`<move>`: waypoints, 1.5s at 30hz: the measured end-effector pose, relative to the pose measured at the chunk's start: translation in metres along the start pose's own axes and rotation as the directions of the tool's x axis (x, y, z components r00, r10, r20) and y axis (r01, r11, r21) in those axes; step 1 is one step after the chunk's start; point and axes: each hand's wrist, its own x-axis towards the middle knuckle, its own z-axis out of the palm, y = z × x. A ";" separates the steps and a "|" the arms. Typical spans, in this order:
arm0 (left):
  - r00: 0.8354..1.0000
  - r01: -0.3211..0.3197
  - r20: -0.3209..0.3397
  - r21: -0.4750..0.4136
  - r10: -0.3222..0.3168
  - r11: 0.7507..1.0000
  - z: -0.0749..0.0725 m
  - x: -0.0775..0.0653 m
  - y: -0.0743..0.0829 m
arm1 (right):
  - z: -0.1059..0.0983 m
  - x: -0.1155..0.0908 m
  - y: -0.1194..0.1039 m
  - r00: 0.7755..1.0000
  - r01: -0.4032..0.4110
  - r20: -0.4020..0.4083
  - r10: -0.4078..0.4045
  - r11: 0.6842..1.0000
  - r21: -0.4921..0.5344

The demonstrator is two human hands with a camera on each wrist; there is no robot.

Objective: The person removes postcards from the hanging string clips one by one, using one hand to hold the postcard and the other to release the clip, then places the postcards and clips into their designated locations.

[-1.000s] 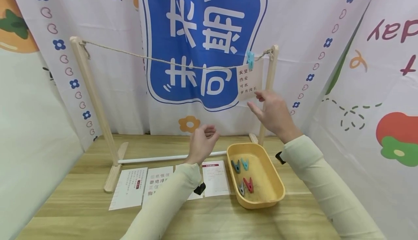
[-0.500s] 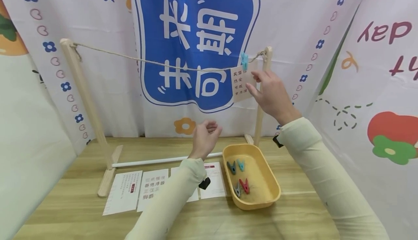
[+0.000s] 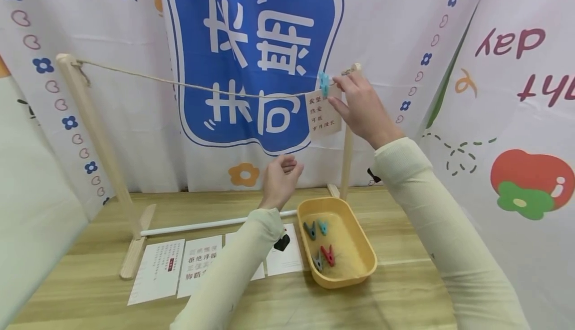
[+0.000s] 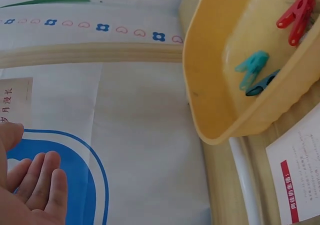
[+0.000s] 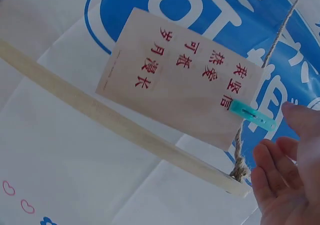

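A printed card hangs at the right end of a twine line, held by a light-blue clothespin. My right hand is raised beside that clothespin, thumb and fingers spread apart just short of its end. In the right wrist view the clothespin bites the edge of the card, and the hand holds nothing. Lower and further left, my left hand hovers in the air with loosely bent fingers and nothing in them. Its palm shows in the left wrist view.
A yellow tray on the wooden table holds several clothespins, among them a red one. Several printed cards lie in a row to its left, partly behind my left sleeve. Wooden posts carry the twine; a white rod runs low between them.
My right hand has risen from the card's lower corner to beside the clothespin. My left hand has stayed nearly in place, while the head view has shifted to the right.
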 end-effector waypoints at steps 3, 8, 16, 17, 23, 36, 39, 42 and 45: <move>1.000 -0.002 0.006 -0.012 0.002 1.000 0.002 0.004 0.005 | -0.001 0.006 0.001 1.000 0.024 0.018 -0.023 1.000 -0.019; 1.000 -0.022 -0.016 0.002 0.022 1.000 0.005 0.012 0.015 | -0.006 0.015 0.001 0.997 0.018 0.072 -0.015 0.999 -0.039; 0.998 -0.052 -0.025 0.062 0.053 0.997 0.008 0.028 0.027 | -0.017 0.034 -0.005 0.975 -0.020 0.219 0.040 0.995 -0.096; 0.998 -0.051 -0.023 0.073 0.053 0.996 0.010 0.030 0.028 | -0.019 0.036 -0.005 0.970 -0.026 0.236 0.051 0.994 -0.108; 0.998 -0.060 -0.009 0.091 0.061 0.994 0.016 0.040 0.033 | -0.028 0.048 -0.011 0.924 -0.066 0.362 0.124 0.983 -0.170; 0.997 -0.070 0.023 0.090 0.068 0.993 0.037 0.054 0.031 | -0.028 0.064 -0.015 0.838 -0.100 0.496 0.225 0.959 -0.266; 0.996 -0.084 0.002 0.087 0.084 0.993 0.040 0.056 0.032 | -0.027 0.066 -0.017 0.829 -0.121 0.507 0.237 0.961 -0.251; 0.993 -0.110 -0.026 0.084 0.112 0.990 0.041 0.060 0.033 | -0.025 0.069 -0.019 0.836 -0.114 0.505 0.216 0.968 -0.224; 0.989 -0.139 -0.039 0.089 0.143 0.986 0.041 0.064 0.034 | -0.025 0.071 -0.018 0.846 -0.103 0.494 0.199 0.971 -0.215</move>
